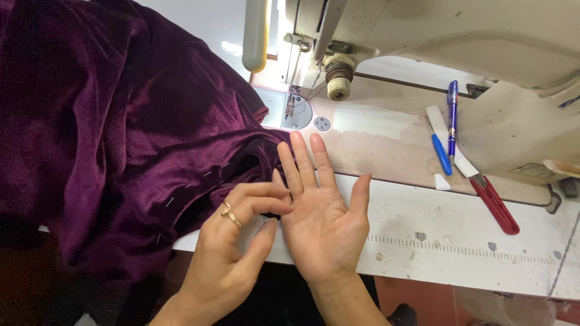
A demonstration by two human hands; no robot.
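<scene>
From my remote seat I take the sewing machine [423, 42] as my landmark: everything I care about sits in front of its needle end, toward me. The purple velvet fabric [121, 133] spreads out to the left of the machine and spills over the near edge of the table [459, 253]; its closest fold lies just in front of the needle plate [297, 111], and a row of pins [199, 178] runs along that fold, slanting from near the plate down and to the left. So the seam line's long axis runs diagonally away from the machine, and it lies to the left of both hands.

My left hand [232, 241], the one with the ring [229, 214], is the nearer one to the cloth: its fingers are curled, thumb and fingertips drawn close together right at the dark edge of the fold, though I cannot tell whether they actually pinch the fabric or a pin. My right hand [320, 211] is spread flat and open, palm up, holding nothing, its fingertips reaching toward the plate and just overlapping the fabric's edge.

Off to the right of the machine's needle end, well clear of both hands, lie a blue pen [452, 115] and red-handled snips [495, 205]
</scene>
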